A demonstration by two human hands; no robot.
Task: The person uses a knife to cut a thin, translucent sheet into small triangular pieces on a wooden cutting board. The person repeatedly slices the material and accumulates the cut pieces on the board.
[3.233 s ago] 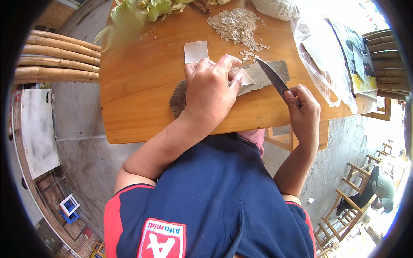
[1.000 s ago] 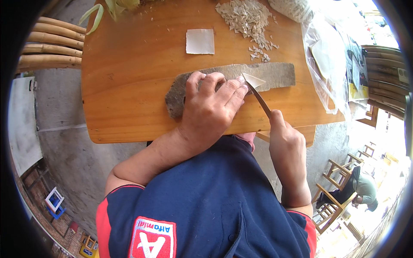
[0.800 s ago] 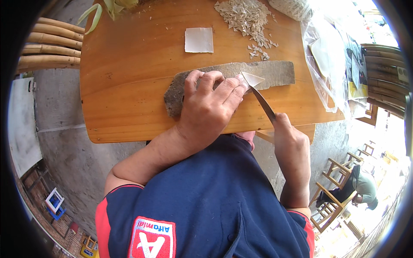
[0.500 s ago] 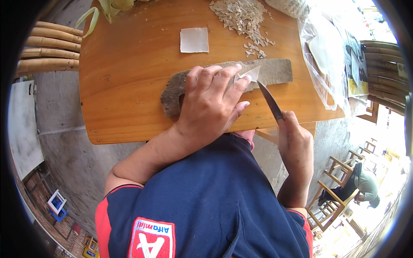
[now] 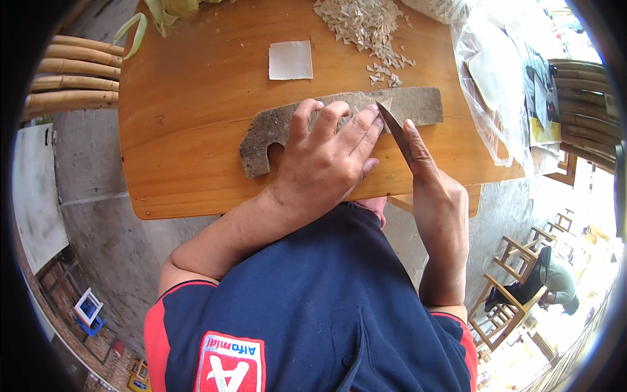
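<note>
On the wooden table lies a weathered grey-brown board (image 5: 418, 106) with a notch in its near edge. My left hand (image 5: 323, 153) rests over the board, its index and middle fingertips pinning down a small, thin, pale piece of sheet (image 5: 388, 103); the fingers cover most of it. In my right hand (image 5: 439, 193) is a knife (image 5: 396, 134), gripped by the handle with the thumb along its back. Its blade tip is at the pale piece, right beside my left fingertips. Beyond the board lies a pale square sheet (image 5: 290, 60).
A heap of small pale triangular pieces (image 5: 366, 26) lies at the table's far side. Clear plastic bags (image 5: 486, 85) cover the right edge of the table (image 5: 189, 130). Yellowish plastic (image 5: 166, 14) sits at the far left. At right, another person (image 5: 555, 281) bends near wooden chairs.
My right hand has moved up and left, bringing the knife blade against the pale piece by my left fingertips. The left hand's fingers have shifted slightly, and the board's notch shows more.
</note>
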